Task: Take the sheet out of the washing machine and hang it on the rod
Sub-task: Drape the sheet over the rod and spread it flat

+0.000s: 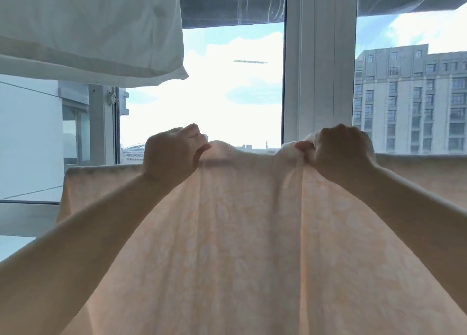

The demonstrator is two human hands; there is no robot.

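Head view, looking up and out toward a window: both hands are raised side by side, each clamped on the top edge of the sheet (247, 233). The left hand (174, 150) has its fingers curled over the fabric with the thumb pressing against it from the near side. The right hand (338, 145) is closed in a fist around a bunch of cloth, thumb tip pinching a fold toward the middle. The hands are apart, with a short span of the edge sagging between them.

The sheet is pale peach with a faint white leaf print, lit from behind. It falls from the hands toward the camera and fills the lower picture; its top edge runs level to the left and right of the hands. Whether that edge already lies over a rod cannot be told, as the cloth hides whatever carries it. Both forearms are cut off by the picture's lower corners.

Upper left, a white cloth (88, 31) hangs overhead, its support out of sight. Behind stands a white window frame (318, 69), with bright sky and a tall building (409, 102) beyond the glass.
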